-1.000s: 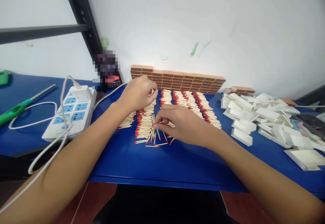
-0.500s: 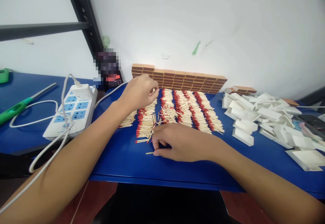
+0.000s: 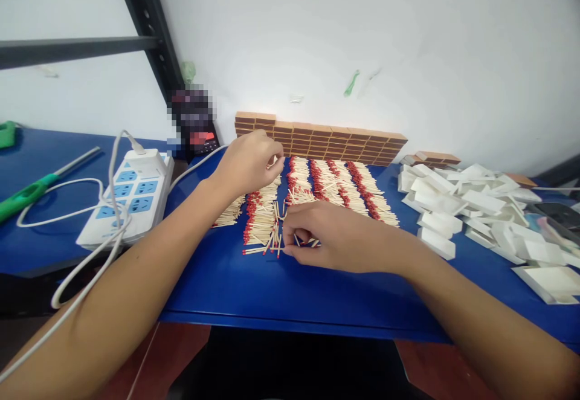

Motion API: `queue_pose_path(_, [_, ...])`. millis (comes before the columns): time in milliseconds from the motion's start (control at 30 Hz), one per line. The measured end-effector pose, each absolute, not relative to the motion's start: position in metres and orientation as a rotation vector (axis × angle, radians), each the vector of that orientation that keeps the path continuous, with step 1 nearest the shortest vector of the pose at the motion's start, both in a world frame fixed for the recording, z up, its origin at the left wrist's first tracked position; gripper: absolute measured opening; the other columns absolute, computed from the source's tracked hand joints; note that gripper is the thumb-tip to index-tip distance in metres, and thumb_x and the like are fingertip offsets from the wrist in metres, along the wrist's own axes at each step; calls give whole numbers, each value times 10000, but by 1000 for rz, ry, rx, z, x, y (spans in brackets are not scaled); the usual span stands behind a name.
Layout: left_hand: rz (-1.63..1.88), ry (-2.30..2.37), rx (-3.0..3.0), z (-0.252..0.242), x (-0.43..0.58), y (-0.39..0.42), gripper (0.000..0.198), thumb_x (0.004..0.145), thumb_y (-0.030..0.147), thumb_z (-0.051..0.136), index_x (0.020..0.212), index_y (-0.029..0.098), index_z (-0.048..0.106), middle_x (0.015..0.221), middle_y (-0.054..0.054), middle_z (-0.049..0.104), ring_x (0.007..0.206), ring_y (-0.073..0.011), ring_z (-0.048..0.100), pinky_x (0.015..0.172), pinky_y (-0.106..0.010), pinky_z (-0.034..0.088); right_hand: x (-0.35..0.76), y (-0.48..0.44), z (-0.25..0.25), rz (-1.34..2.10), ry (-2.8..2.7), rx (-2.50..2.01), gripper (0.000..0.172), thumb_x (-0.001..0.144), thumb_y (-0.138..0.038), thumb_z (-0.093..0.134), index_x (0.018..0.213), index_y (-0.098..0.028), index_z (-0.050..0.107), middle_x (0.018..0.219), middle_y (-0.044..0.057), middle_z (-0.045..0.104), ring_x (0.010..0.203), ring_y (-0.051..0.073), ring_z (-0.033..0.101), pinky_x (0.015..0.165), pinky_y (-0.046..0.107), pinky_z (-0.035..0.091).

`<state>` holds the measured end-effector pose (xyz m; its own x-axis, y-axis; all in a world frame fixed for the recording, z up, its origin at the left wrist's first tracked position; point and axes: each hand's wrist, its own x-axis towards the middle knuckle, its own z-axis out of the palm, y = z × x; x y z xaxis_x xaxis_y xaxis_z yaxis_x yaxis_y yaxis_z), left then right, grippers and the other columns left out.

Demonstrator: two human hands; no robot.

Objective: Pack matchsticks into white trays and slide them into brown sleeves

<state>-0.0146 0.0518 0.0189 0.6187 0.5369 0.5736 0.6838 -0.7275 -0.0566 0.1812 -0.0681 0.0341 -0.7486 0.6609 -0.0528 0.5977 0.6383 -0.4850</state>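
Observation:
Rows of red-tipped matches (image 3: 261,225) lie side by side on the blue table (image 3: 254,297), with a few loose ones at the near ends. My right hand (image 3: 330,237) is closed in a pinch in front of the middle rows. From its thumb and forefinger a single match (image 3: 278,249) sticks out to the left, just above the table. My left hand (image 3: 251,161) hovers over the far end of the left rows, its fingers curled and thumb tip against forefinger. Whatever that pinch may hold is too small to make out.
Brown-sided matchboxes (image 3: 335,140) are stacked along the wall behind the rows. Many white inner trays (image 3: 480,200) are heaped on the right. At left are a white power strip (image 3: 129,197), its cable, and a green-handled tool (image 3: 34,193). A phone-like device (image 3: 199,128) leans by the black post.
My right hand has moved away from me and slightly right, carrying the match from the open table towards the loose matches. My left hand has stayed in place.

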Motion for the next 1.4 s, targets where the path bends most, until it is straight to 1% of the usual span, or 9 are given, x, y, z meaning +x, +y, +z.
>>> queue_pose_path(200, [-782, -999, -2592, 17, -14, 53, 223, 932, 219, 550, 827, 167, 739, 785, -81, 737, 854, -259, 648, 722, -387, 484, 183, -72, 34, 777, -2845, -1146, 91, 862, -143, 659, 785, -190, 660, 837, 2, 662, 729, 135, 539, 651, 282, 366])
queue_pose_path(400, [-787, -1008, -2590, 17, -14, 53, 232, 937, 235, 550, 832, 171, 747, 799, -82, 740, 862, -260, 648, 741, -394, 492, 190, -68, 37, 770, -2752, -1181, 63, 879, -166, 645, 825, -191, 664, 893, 5, 690, 760, 134, 571, 678, 274, 404])
queue_pose_path(533, [-760, -1017, -2589, 17, -14, 52, 229, 941, 240, 553, 847, 172, 750, 804, -76, 745, 877, -261, 658, 740, -387, 491, 197, -69, 40, 794, -2794, -1294, 57, 873, -215, 665, 820, -202, 682, 851, 1, 702, 719, 142, 582, 628, 279, 387])
queue_pose_path(667, [-750, -1009, -2585, 16, -14, 52, 240, 943, 245, 545, 847, 167, 750, 808, -85, 745, 868, -263, 662, 722, -384, 484, 194, -77, 37, 676, -2877, -1418, 149, 889, -304, 685, 783, -202, 658, 773, 10, 689, 629, 147, 540, 556, 300, 308])
queue_pose_path(767, [-739, -1023, -2589, 16, -13, 51, 243, 940, 244, 541, 851, 167, 753, 822, -88, 747, 875, -267, 666, 731, -389, 487, 191, -81, 34, 606, -2875, -1440, 225, 907, -383, 710, 785, -204, 648, 790, 18, 690, 652, 155, 542, 567, 300, 291])
queue_pose_path(967, [-734, -1035, -2600, 17, -12, 51, 237, 933, 237, 543, 859, 172, 758, 828, -80, 750, 885, -263, 667, 764, -394, 500, 190, -84, 28, 751, -2891, -1324, 118, 946, -257, 638, 860, -194, 685, 871, 34, 704, 735, 160, 580, 604, 286, 302])
queue_pose_path(1067, [-727, -1037, -2592, 17, -13, 51, 239, 937, 239, 541, 854, 171, 755, 820, -81, 746, 870, -259, 662, 746, -390, 495, 180, -87, 27, 777, -2924, -1383, 82, 888, -220, 668, 821, -174, 663, 816, 35, 687, 675, 151, 546, 580, 288, 278])
queue_pose_path(1233, [-750, -1012, -2601, 15, -14, 53, 222, 925, 231, 557, 840, 172, 753, 821, -80, 753, 856, -256, 662, 733, -385, 490, 166, -89, 28, 633, -2953, -1431, 93, 818, -131, 639, 746, -174, 597, 751, 41, 655, 627, 152, 482, 575, 306, 272])
queue_pose_path(1400, [-971, -1010, -2700, 18, -12, 50, 177, 893, 249, 613, 843, 182, 769, 797, -50, 771, 819, -230, 677, 764, -372, 508, 188, -62, 27, 809, -2467, -1221, 79, 788, -129, 658, 783, -194, 612, 780, -10, 657, 680, 128, 545, 620, 261, 362])
